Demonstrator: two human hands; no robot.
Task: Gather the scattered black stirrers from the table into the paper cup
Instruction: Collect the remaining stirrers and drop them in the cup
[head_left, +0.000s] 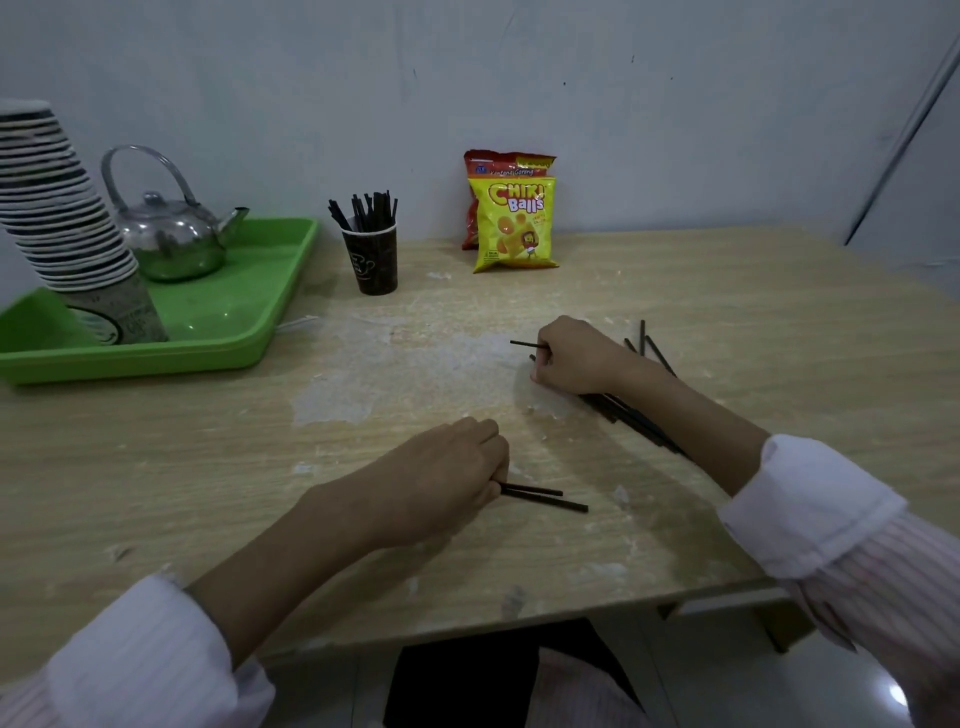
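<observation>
The wooden bench (727, 291) is carrying everything, with open room lying bare between the hands and the back wall. A green tray (249, 312) is sitting at the far left, holding a steel kettle (171, 239) and a stack of cups (62, 218). Snack bags (514, 223) are leaning against the wall. The paper cup (376, 257) is standing just right of the tray, already bristling with stirrers. The right hand (576, 358) is pinching one stirrer (524, 343), fingers curled together, while a loose pile (634, 421) is lying under its wrist. The left hand (441, 483) is closing on two stirrers (545, 498) near the front edge. These sticks look light, stiff and thin, probably easiest taken near one end, and likely to roll off if nudged.
</observation>
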